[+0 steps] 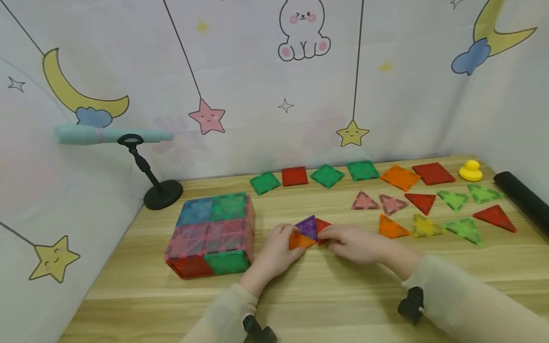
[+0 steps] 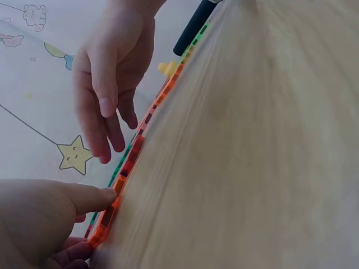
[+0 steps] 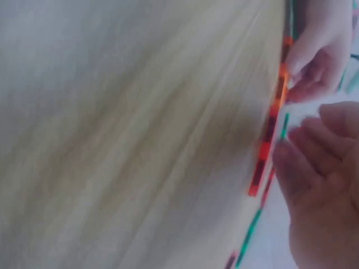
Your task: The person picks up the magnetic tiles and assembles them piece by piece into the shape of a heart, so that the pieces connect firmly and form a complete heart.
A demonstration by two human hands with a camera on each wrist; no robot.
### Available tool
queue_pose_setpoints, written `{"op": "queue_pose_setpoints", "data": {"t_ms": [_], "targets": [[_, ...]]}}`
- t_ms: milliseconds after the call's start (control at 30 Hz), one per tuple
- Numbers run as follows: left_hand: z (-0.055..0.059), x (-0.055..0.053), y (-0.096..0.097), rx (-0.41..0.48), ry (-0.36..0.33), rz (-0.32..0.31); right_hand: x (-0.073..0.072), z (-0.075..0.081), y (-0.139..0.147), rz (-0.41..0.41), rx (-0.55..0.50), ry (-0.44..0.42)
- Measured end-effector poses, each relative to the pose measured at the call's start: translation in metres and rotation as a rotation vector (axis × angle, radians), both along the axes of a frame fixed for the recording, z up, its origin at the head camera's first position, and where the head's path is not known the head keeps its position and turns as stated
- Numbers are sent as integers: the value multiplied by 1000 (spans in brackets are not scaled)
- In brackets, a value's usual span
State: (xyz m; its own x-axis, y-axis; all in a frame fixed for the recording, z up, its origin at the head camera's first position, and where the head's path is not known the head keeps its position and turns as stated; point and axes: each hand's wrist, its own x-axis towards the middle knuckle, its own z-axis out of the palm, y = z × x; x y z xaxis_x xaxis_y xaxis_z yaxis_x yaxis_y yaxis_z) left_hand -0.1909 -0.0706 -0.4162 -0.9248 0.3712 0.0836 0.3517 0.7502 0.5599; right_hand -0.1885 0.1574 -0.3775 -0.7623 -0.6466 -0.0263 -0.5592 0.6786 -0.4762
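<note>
An orange triangular magnetic tile [image 1: 301, 241] lies flat on the table. My left hand [image 1: 276, 250] pinches it by its edges, the thumb [image 2: 92, 199] on the near side and the fingers on the left. Against it lies a purple triangular tile [image 1: 307, 227], and to the right a red triangular tile [image 1: 322, 224]. My right hand [image 1: 358, 244] is over the red tile's right side in the head view, hiding part of it. In the left wrist view the right hand [image 2: 115, 73] has loosely extended fingers beside the tiles' edges; whether they touch the red tile I cannot tell.
A block built of coloured tiles [image 1: 210, 236] stands left of my left hand. Square tiles [image 1: 327, 176] line the back, with several triangular tiles [image 1: 423, 203] at the right. A yellow rubber duck [image 1: 471, 170], a black cylinder [image 1: 524, 200] and a black stand [image 1: 163, 194] are near the sides.
</note>
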Motion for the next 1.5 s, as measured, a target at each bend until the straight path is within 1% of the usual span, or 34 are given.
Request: {"op": "queue_pose_setpoints", "data": {"t_ms": [67,133,167,233,267,367,467,533,633,700,767,833,900,1000,1033,1133,1233,1300,1367,1400,1467,1500], "targets": [[0,-1,-1,-3,-4,-10,-3,-3,1,-60,-6,12],[-1,-2,-1,6,-15,-18,-7,-8,2,-104,17,41],[-1,-2,-1,16,-25,-21,-9,-9,2,-112,30,55],[-1,-1,-1,43,-41,-26,-11,-13,1,-115,48,51],[-1,-1,-1,59,-48,-33,-11,-14,-1,-121,48,45],[0,0,-2,119,-66,-52,-12,-16,-5,-148,12,64],[2,1,-3,212,-47,-81,-13,-17,-9,-182,-26,108],[3,1,-4,266,-8,-92,-14,-18,-10,-186,-67,139],[3,1,-4,327,98,-110,-16,-19,-11,-188,-150,166],[3,1,-5,333,180,-113,-17,-19,-12,-198,-211,166],[3,1,-6,330,244,-117,-19,-20,-11,-211,-252,146],[2,0,-8,313,285,-119,-21,-19,-8,-226,-268,120],[2,0,-9,294,311,-128,-25,-18,-2,-240,-269,105],[0,0,-10,276,339,-145,-33,-14,13,-286,-211,123],[0,0,-10,274,349,-151,-36,-13,20,-303,-171,139],[-1,1,-10,267,380,-154,-43,-12,39,-350,-1,180],[-2,3,-9,234,457,-161,-45,-12,49,-352,150,198],[-3,6,-9,200,500,-159,-45,-14,50,-320,175,211],[-3,11,-8,177,534,-160,-44,-15,47,-271,152,219],[-2,13,-7,167,540,-156,-43,-16,45,-245,135,227],[-1,17,-6,159,529,-138,-43,-16,41,-188,103,243],[-1,18,-5,157,529,-132,-43,-16,40,-174,97,244]]}}
